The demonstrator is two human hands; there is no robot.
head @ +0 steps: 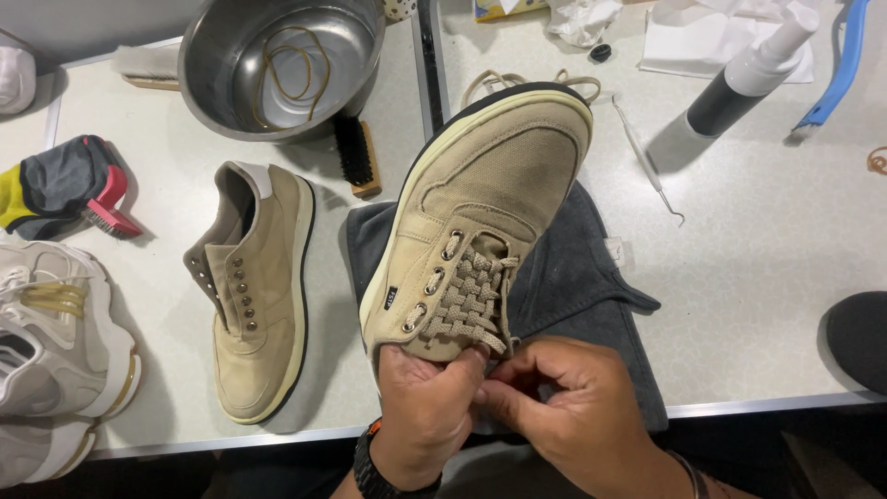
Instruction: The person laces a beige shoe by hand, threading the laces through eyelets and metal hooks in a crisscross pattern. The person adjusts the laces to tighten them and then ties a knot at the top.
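A beige canvas shoe [490,176] with a cream sole points away from me, resting over a dark grey cloth [591,277]. Its beige lace [471,296] is woven in a checker pattern across the eyelets. My left hand [425,407], with a black watch on the wrist, grips the shoe's rear near the collar. My right hand [573,407] pinches the lace end at the top eyelets, fingers closed on it. The matching second shoe [254,286], unlaced, lies to the left on the white table [767,277].
A steel bowl [277,65] holding rubber bands stands at the back left, a black brush [356,152] beside it. White sneakers [46,351] and a red brush [106,208] with rags lie far left. A spray bottle [748,79], a metal pick [647,166] and tissues lie at the right.
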